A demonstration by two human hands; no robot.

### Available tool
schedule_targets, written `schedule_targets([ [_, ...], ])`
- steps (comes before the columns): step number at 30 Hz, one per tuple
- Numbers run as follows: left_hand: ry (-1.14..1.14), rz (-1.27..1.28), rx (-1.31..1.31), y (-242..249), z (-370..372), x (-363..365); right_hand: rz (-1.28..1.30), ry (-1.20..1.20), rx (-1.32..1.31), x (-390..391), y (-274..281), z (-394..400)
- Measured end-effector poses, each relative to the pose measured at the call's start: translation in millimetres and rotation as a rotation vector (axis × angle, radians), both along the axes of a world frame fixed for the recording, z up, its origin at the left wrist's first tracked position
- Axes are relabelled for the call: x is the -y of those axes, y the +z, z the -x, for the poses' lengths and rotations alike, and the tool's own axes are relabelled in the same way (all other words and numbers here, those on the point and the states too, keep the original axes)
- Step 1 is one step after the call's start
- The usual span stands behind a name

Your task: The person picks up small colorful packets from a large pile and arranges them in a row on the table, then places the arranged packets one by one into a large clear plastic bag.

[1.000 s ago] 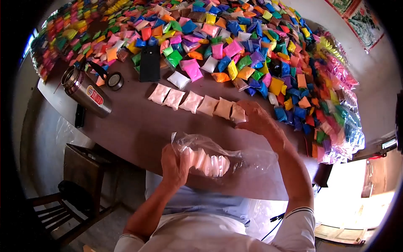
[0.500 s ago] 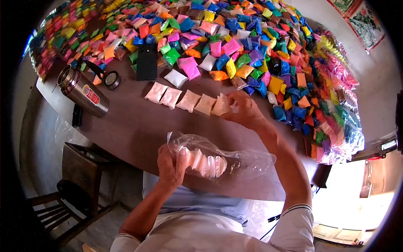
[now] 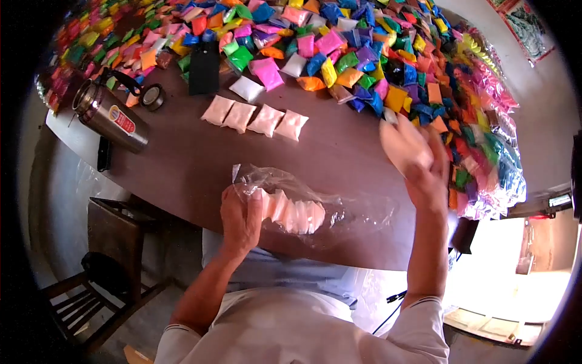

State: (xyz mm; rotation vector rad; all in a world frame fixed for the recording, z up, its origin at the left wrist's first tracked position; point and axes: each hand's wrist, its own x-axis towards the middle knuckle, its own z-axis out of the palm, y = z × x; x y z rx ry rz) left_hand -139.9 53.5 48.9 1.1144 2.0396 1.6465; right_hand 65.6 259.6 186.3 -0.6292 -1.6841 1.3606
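My left hand (image 3: 239, 218) grips the left end of a clear plastic bag (image 3: 364, 213) near the table's front edge. Inside that bag stands a stack of pale pink packets (image 3: 294, 213), pressed side by side. My right hand (image 3: 417, 155) is raised at the right, by the edge of the heap. Motion smears its fingers, and a pale shape there could be a packet or lit fingers. Beyond the bag, several pale pink packets (image 3: 265, 120) lie in a short row. A white packet (image 3: 247, 88) rests just behind them.
A heap of colourful small packets (image 3: 348, 60) covers the table's far side and right. At left stand a steel flask (image 3: 115, 118) and its black lid (image 3: 152, 97). A dark phone (image 3: 204, 68) lies beside the heap. A wooden chair (image 3: 112, 255) stands at lower left.
My right hand has moved right, away from the row, and the row's rightmost packet is gone from its place. My left hand keeps its hold on the bag. The view has shifted slightly.
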Motion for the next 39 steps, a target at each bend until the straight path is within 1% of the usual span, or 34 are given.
schedule_targets([
  [1, -0.009, -0.025, 0.043, 3.4, -1.5, -2.2, 0.004, -0.01, 0.008, 20.8, 4.6, -12.8],
  [4, -0.025, 0.015, -0.007, 4.0, -0.1, 0.2, 0.204, 0.265, -0.165, 91.6, 8.1, -38.2],
  [5, -0.048, 0.037, -0.089, 5.4, 3.1, 0.5, 0.268, 0.359, -0.225, 108.1, 7.4, -41.1],
  [6, -0.053, 0.039, -0.085, 4.9, 2.7, -0.1, 0.334, 0.453, -0.285, 117.3, 6.2, -40.9],
  [8, -0.047, -0.008, -0.109, 4.0, 2.6, -1.0, 0.071, 0.341, 0.055, 119.6, -12.7, -38.4],
  [9, -0.05, -0.01, -0.107, 3.5, 2.8, -0.7, 0.118, 0.259, 0.284, 121.2, -23.1, -41.5],
  [10, -0.045, -0.015, -0.114, 2.8, 2.6, 0.0, 0.046, 0.126, 0.388, 122.9, -41.9, -35.4],
  [12, -0.038, -0.024, -0.117, 3.5, 2.4, -0.7, -0.103, -0.05, 0.578, 125.2, -52.8, -21.6],
  [13, -0.035, -0.018, -0.074, 5.8, 1.6, -1.2, -0.103, -0.049, 0.581, 125.5, -58.7, -15.1],
  [15, -0.033, -0.006, -0.028, 6.3, 1.2, -0.1, -0.175, -0.196, 0.691, 126.7, -71.4, -4.5],
  [16, -0.045, -0.01, -0.025, 6.3, 1.9, -0.7, -0.174, -0.196, 0.692, 126.6, -78.8, -1.7],
  [18, -0.058, -0.015, -0.022, 5.9, 2.4, -1.0, -0.301, -0.25, 0.808, 124.7, -90.8, 1.4],
  [19, -0.048, -0.006, -0.019, 5.1, 1.9, -0.5, -0.42, -0.244, 0.791, 124.2, -91.7, 2.6],
  [20, -0.038, 0.002, -0.016, 4.3, 1.4, -0.2, -0.42, -0.245, 0.792, 123.4, -88.2, 2.3],
  [22, -0.048, 0.004, -0.026, 3.5, 2.2, 0.2, -0.553, -0.242, 0.893, 121.7, -74.6, -0.2],
  [25, -0.037, 0.002, -0.042, 2.7, 1.4, -0.1, -0.598, -0.19, 0.876, 120.3, -68.0, -3.9],
  [26, -0.019, -0.001, -0.048, 2.4, 1.0, -0.1, -0.598, -0.19, 0.876, 121.6, -66.4, -2.6],
  [28, -0.023, -0.018, -0.068, 0.4, 2.4, -1.3, -0.452, -0.203, 0.847, 123.8, -64.9, 1.6],
  [30, -0.025, -0.03, -0.09, 0.6, 3.0, -0.1, -0.437, -0.184, 0.842, 122.9, -66.5, -1.8],
  [34, -0.031, -0.003, -0.036, 6.5, 1.6, -0.3, -0.384, -0.178, 0.872, 124.6, -65.0, -1.0],
  [35, -0.039, 0.003, -0.026, 6.9, 1.8, -0.2, -0.382, -0.177, 0.871, 123.3, -67.9, -0.7],
  [37, -0.041, 0.01, -0.039, 6.6, 2.3, -0.3, -0.476, -0.16, 0.868, 120.8, -74.9, -0.7],
  [39, -0.043, 0.006, -0.052, 6.6, 2.1, -3.2, -0.515, -0.135, 0.886, 119.8, -66.5, -1.2],
])
